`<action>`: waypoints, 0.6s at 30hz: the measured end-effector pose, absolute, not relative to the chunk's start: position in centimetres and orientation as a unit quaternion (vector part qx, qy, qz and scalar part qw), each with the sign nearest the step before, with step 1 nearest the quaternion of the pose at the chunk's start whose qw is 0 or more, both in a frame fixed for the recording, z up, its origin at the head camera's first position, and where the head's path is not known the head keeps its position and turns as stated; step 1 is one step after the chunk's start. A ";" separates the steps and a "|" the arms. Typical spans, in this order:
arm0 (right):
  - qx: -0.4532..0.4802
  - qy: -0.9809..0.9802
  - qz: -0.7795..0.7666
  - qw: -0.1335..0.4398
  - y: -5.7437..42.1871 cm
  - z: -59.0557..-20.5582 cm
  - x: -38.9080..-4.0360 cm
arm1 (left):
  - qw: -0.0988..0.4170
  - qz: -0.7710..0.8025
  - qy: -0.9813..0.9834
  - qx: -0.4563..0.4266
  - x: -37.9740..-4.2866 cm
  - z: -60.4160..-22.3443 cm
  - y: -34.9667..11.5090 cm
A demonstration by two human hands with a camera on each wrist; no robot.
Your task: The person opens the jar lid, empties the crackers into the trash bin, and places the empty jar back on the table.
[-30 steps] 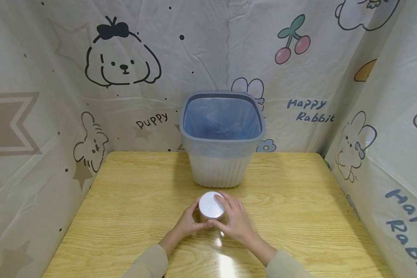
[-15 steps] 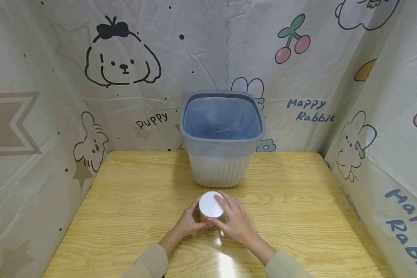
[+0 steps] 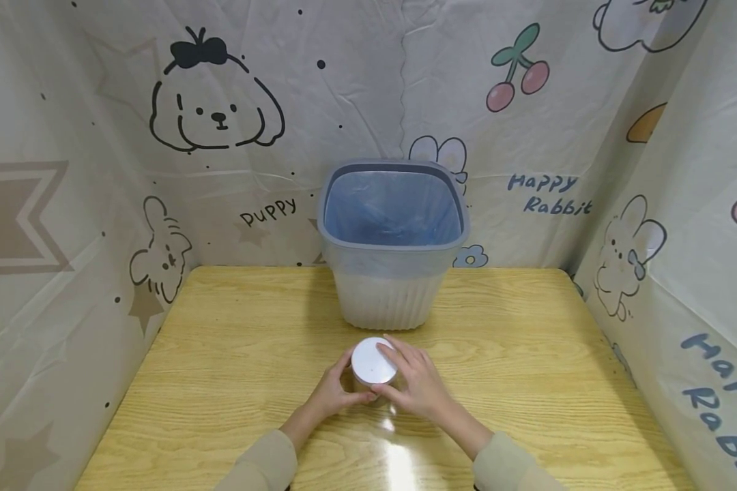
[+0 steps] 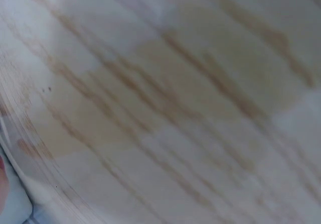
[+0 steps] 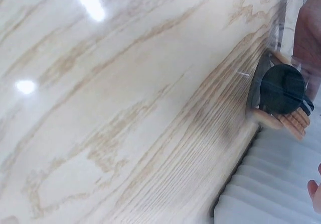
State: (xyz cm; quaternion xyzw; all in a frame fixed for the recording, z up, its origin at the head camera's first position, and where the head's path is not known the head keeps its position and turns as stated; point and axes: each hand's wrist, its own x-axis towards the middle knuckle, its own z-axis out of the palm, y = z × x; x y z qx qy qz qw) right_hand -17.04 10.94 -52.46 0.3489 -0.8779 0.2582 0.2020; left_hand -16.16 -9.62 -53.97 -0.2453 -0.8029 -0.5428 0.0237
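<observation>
A small round jar (image 3: 376, 394) with a flat white lid (image 3: 371, 361) is at the front middle of the table in the head view. My left hand (image 3: 333, 392) grips the jar's side from the left, thumb along its near side. From the right, my right hand (image 3: 419, 383) holds the lid, with the thumb at its near edge and a finger lying over its top. Between them the hands hide most of the jar's body. A bit of fingertip (image 4: 2, 186) shows at the left wrist view's edge; the right wrist view catches a fingertip (image 5: 315, 194) at its right edge.
Just behind the jar stands a bin (image 3: 387, 300) with a blue-grey rim and a bag-like lining. Patterned cloth (image 3: 344, 88) hangs behind and on both sides of the wooden table (image 3: 221, 341). A dark round shape (image 5: 282, 89) in the right wrist view is unclear.
The right thumb and fingers have shifted slightly around the lid, and the right forearm has moved a little to the right. Left hand and jar stay nearly in place.
</observation>
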 end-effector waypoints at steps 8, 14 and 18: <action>0.379 -0.873 0.237 0.197 11.4 -52.2 -17.8 | 0.015 -0.544 -0.805 -0.237 -17.1 -56.7 -9.8; 0.409 -0.865 0.227 0.180 11.7 -51.8 -18.3 | 0.004 -0.556 -0.796 -0.239 -17.6 -57.7 -10.0; 0.433 -0.859 0.216 0.167 12.0 -51.4 -18.9 | 0.010 -0.554 -0.794 -0.250 -17.6 -57.7 -10.1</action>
